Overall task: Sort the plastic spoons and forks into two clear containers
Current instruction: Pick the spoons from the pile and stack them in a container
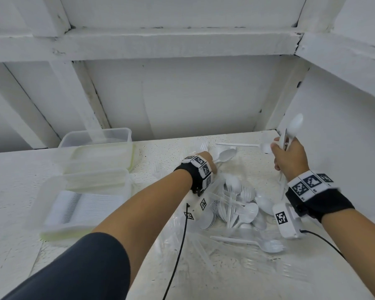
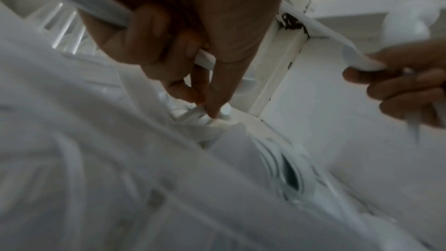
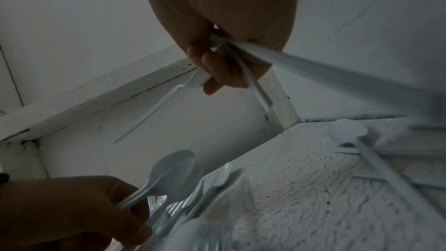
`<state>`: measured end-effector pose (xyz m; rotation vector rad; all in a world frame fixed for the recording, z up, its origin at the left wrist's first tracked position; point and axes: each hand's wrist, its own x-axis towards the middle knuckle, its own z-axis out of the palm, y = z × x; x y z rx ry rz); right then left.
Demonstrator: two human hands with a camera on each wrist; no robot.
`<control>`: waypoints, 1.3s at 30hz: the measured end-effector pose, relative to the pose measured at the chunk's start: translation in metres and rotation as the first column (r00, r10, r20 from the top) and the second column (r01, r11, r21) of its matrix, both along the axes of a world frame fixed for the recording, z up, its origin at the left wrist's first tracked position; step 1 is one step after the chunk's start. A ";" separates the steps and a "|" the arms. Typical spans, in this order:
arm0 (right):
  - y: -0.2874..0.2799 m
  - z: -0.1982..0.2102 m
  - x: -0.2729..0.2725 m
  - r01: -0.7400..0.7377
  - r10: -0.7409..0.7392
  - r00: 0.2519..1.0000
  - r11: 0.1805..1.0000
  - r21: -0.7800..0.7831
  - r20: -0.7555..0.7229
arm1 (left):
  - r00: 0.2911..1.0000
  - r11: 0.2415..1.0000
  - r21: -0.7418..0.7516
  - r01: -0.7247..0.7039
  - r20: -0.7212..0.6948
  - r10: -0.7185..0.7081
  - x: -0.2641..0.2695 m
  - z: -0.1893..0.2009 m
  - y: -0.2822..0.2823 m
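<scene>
- Spoons and forks lie in one mixed pile on the tabletop's right half, near its front edge. Most are white spoons, with clear forks scattered round and under them.
- My right hand is raised over the back right corner, fingers curled round a bunch of handles. One spoon bowl sticks up above the fist and another spoon juts out sideways to the left. The right wrist view shows the same fist with handles fanning out of it.
- My left hand is down at the pile's back edge. The left wrist view shows its fingers curled on a white handle, the fingertip pressing into the pile. The right wrist view shows it gripping a few spoons.
- Step in hand, as I judge it: gathering spoons by the handful. Best to square the handles so the bowls nest before carrying. The sideways one looks loose and may drop.
- I should check each bunch for clear forks, since they are hard to see against the white top.
- Two containers sit stacked or just beside each other at the left side of the tabletop, well apart from the pile. The near one is blurred; I cannot tell what is in it. A lid lies on the far one, so it needs to come off first.
- Room: a wall stands close behind the back edge and another at the right edge, near my right hand. The open path runs left across the middle of the tabletop. A cable trails under my left arm and could snag.
</scene>
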<state>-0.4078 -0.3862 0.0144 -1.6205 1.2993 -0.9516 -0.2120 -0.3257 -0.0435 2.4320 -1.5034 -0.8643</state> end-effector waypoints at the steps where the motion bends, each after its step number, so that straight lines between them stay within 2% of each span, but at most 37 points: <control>1: 0.000 0.002 0.002 0.001 -0.001 1.000 1.000 0.012 0.013 | 0.999 1.000 -0.004 -0.004 -0.041 0.004 0.001 0.002 0.001; 5: 0.005 0.012 0.009 -0.068 0.059 0.992 0.995 0.068 0.115 | 0.988 0.983 -0.177 -0.056 -0.153 0.029 0.005 0.023 0.017; 9: 0.014 0.025 0.017 -0.228 0.209 0.956 0.971 0.071 0.207 | 0.961 0.908 -0.383 -0.170 -0.268 0.067 0.011 0.054 0.045; 13: 0.028 0.039 0.026 -0.406 0.372 0.887 0.911 0.077 0.275 | 0.900 0.881 -0.407 -0.241 -0.435 0.045 0.020 0.080 0.082; 16: 0.046 0.048 0.036 -0.532 0.512 0.835 0.844 0.059 0.201 | 0.885 0.889 -0.408 -0.208 -0.465 -0.007 0.021 0.089 0.115; 22: 0.097 0.047 0.061 -0.640 0.635 0.768 0.767 0.046 0.081 | 0.911 0.903 -0.386 -0.188 -0.412 0.013 0.020 0.087 0.172; 29: 0.149 0.032 0.080 -0.672 0.659 0.738 0.738 0.066 0.148 | 0.877 0.885 -0.359 -0.296 -0.470 0.102 0.018 0.072 0.218; 34: 0.166 0.027 0.088 -0.679 0.648 0.731 0.724 0.124 0.213 | 0.932 0.875 -0.391 -0.284 -0.325 0.157 0.015 0.062 0.238; 39: 0.176 0.023 0.093 -0.654 0.624 0.754 0.743 0.142 0.207 | 0.992 0.878 -0.462 -0.129 -0.069 0.109 0.014 0.051 0.247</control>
